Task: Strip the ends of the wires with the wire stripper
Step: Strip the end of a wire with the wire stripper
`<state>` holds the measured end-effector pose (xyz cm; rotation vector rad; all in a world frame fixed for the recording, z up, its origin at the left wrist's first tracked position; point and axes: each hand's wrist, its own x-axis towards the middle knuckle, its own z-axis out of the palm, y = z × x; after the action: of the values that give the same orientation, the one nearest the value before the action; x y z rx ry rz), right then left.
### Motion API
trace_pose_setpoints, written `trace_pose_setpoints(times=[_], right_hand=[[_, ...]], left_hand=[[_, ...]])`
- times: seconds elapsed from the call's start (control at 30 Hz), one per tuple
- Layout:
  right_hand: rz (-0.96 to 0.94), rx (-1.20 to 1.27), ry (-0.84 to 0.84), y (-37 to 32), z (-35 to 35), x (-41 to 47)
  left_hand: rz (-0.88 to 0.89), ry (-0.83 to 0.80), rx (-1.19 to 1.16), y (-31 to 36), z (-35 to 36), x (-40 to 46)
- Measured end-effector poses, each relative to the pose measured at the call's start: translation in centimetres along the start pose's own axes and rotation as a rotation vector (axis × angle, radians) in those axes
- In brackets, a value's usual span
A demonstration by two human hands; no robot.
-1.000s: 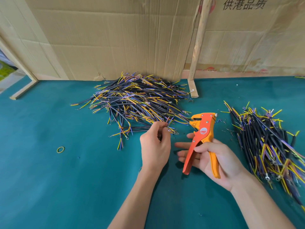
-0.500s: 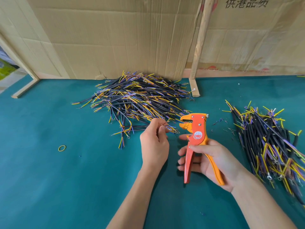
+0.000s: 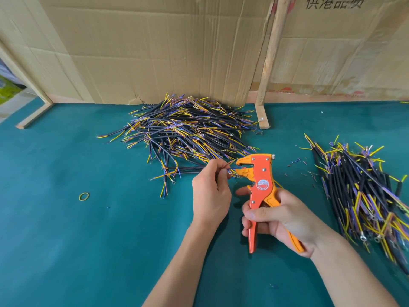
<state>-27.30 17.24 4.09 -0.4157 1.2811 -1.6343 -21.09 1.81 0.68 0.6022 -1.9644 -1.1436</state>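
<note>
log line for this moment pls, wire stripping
step: feeding wire end into stripper | left hand: pinches wire | right hand: grips wire stripper | handles: not squeezed shut

bare forearms, left grip [image 3: 210,196], right grip [image 3: 285,216], no sleeves

A big brown cardboard wall [image 3: 155,52] stands at the back of the green table [image 3: 66,251], a wooden stick [image 3: 269,63] leans up against it, and a small yellow rubber band [image 3: 84,196] lies on the table.
</note>
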Motion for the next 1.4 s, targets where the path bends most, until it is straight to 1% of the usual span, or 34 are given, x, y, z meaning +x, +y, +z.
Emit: trace_pose_setpoints(times=[0.13,0.4,0.7,0.77,0.87,0.97,1.03,1.1,1.17,1.23,1.3,1.37,1.4], right_hand=[[0.003,-0.058,0.026,0.1,-0.1,0.2],[-0.002,0.011,0.050,0.1,-0.1,0.2],[0.006,0.080,-0.011,0.1,0.5,0.1],[-0.019,0.097,0.021,0.4,1.2,0.3],[-0.058,0.135,0.123,0.8,1.7,0.7],[-0.054,0.123,0.054,0.6,1.4,0.5],[-0.073,0.196,0.045,0.4,0.8,0.3],[-0.094,0.284,0.060,0.2,0.3,0.4],[-0.102,0.327,0.078,0.0,-0.3,0.6],[-0.090,0.365,0.123,-0.2,-0.4,0.8],[-0.082,0.410,0.150,0.0,-0.8,1.0],[-0.076,0.434,0.123,0.0,-0.7,1.1],[-0.077,0.428,0.108,0.0,-0.6,1.0]], left_hand=[[0.001,0.000,0.011,-0.1,0.0,0.0],[0.002,0.004,0.011,0.0,0.0,-0.1],[0.005,0.008,0.003,0.1,-0.1,-0.2],[0.013,0.016,-0.002,0.1,0.0,-0.2],[0.037,-0.013,0.026,0.2,0.1,-0.1],[0.021,0.016,0.006,0.1,0.2,-0.1],[0.038,0.010,0.025,0.1,0.2,-0.2],[-0.004,0.033,0.034,0.0,0.3,-0.1],[-0.111,0.062,-0.006,0.5,0.3,0.2],[-0.212,0.055,-0.104,1.9,0.1,0.9],[-0.228,0.034,-0.230,4.6,0.2,2.1],[-0.218,0.021,-0.356,8.3,1.5,3.7],[-0.249,-0.006,-0.451,10.5,2.6,4.6]])
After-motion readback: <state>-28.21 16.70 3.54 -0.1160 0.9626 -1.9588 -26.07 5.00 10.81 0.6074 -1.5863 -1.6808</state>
